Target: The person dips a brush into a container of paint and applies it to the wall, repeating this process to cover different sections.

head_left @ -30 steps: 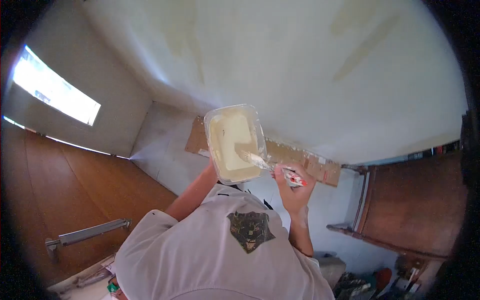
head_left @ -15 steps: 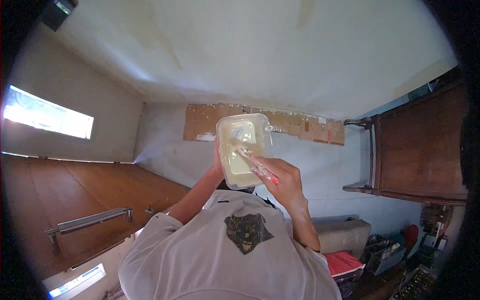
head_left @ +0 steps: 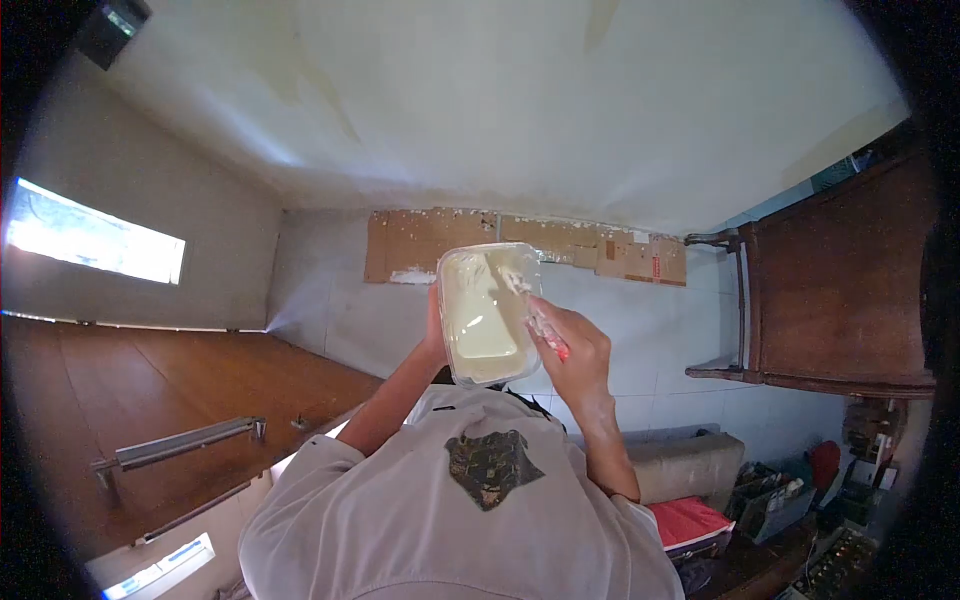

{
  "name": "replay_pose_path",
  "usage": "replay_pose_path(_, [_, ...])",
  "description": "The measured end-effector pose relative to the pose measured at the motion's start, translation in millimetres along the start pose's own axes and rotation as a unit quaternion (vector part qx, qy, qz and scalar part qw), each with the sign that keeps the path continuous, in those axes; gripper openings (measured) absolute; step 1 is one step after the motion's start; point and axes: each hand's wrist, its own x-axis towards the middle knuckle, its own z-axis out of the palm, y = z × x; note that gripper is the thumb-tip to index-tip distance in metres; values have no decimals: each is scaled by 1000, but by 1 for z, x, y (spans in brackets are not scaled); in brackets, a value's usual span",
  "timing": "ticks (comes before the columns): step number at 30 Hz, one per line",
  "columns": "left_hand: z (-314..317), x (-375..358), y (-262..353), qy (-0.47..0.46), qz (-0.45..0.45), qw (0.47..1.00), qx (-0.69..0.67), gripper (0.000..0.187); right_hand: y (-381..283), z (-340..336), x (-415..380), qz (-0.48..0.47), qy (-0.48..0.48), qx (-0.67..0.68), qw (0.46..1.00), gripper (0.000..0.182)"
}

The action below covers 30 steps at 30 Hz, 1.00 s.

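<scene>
My left hand grips the left side of a clear plastic tub that holds pale cream paint. My right hand is closed on a paintbrush with a red handle. The brush's paint-coated bristles rest at the tub's upper right rim, inside the container. Both hands are raised in front of my chest, above my white shirt.
A white wall with yellowish patches fills the top. Cardboard sheets lie along its base on the tiled floor. A dark wooden door is at the right, a wooden panel with a metal bar at the left, clutter at the lower right.
The view swung so the cardboard now lies level. The brush moved from the tub's middle up to its upper right rim. The tub stayed in my left hand.
</scene>
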Motion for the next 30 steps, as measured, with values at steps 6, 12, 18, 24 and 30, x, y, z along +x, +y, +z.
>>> replay_pose_path(6, [-12, -1, -1, -14, 21, 1000, 12, 70, -1, 17, -24, -3, 31, -2, 1000, 29])
replay_pose_path(12, [-46, 36, 20, -12, 26, 1000, 14, 67, 10, 44, 6, 83, 107, 117, 984, 25])
replay_pose_path(18, [-18, 71, 80, -71, 51, 996, -28, 67, 25, 71, 71, 285, 209, 398, 847, 24])
replay_pose_path(24, [-5, 89, 112, -99, 76, 992, 6, 66, 53, 91, 107, 348, 249, 532, 731, 17])
replay_pose_path(30, [-18, 125, 138, -119, 98, 988, 5, 69, 55, 96, 144, 396, 270, 646, 594, 14])
